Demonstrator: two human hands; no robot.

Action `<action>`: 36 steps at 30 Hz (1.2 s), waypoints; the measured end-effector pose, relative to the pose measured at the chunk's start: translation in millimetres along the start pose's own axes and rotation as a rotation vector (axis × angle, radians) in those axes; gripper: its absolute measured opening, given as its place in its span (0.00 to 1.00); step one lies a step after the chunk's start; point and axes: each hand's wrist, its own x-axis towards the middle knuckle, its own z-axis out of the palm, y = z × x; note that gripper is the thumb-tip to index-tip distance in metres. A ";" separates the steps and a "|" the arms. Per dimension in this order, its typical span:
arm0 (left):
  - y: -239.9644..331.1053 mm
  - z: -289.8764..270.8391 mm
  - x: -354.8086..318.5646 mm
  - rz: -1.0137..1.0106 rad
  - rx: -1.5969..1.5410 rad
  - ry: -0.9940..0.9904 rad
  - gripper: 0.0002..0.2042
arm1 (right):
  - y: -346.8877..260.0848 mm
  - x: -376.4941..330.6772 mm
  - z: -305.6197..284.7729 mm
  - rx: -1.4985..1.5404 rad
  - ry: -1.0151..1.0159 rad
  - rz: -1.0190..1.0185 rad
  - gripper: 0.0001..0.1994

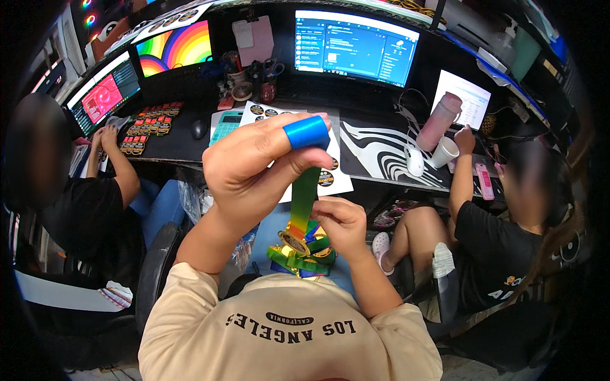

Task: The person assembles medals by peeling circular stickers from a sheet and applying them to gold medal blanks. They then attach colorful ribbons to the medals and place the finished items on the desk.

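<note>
My left hand (244, 162) is raised in front of the desk, closed on the upper loop of a medal ribbon (305, 197). The ribbon is blue over my fingers and shades through green to yellow and orange lower down. From its lower end hangs a round gold medal (294, 243). My right hand (345, 230) is pinched beside the ribbon's right edge, just above the medal; what its fingertips hold is too small to make out. On my lap, below both hands, lies a heap of more gold medals with green, yellow and blue ribbons (295, 261).
Printed sheets with round black stickers (326, 180) and a teal calculator (225, 127) lie ahead on the desk. A white cup (445, 152), pink bottle (440, 120) and mouse (414, 162) stand right. Rows of medals (149, 127) lie left. A person sits on each side.
</note>
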 end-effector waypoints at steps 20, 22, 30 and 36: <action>-25.7 8.2 -11.8 -0.368 0.071 0.143 0.08 | 18.1 -16.4 8.5 -0.069 0.071 -0.117 0.09; -32.9 6.5 -11.9 -0.564 -0.099 0.149 0.09 | 18.2 -19.7 15.7 0.168 0.203 0.004 0.12; -47.9 -18.2 -10.3 -0.740 -0.296 -0.438 0.26 | 21.6 -8.8 -2.3 -0.429 0.218 -0.103 0.10; -51.1 -32.7 -9.3 -0.874 -0.514 -0.673 0.28 | 26.6 -11.4 -11.7 0.115 0.080 0.620 0.09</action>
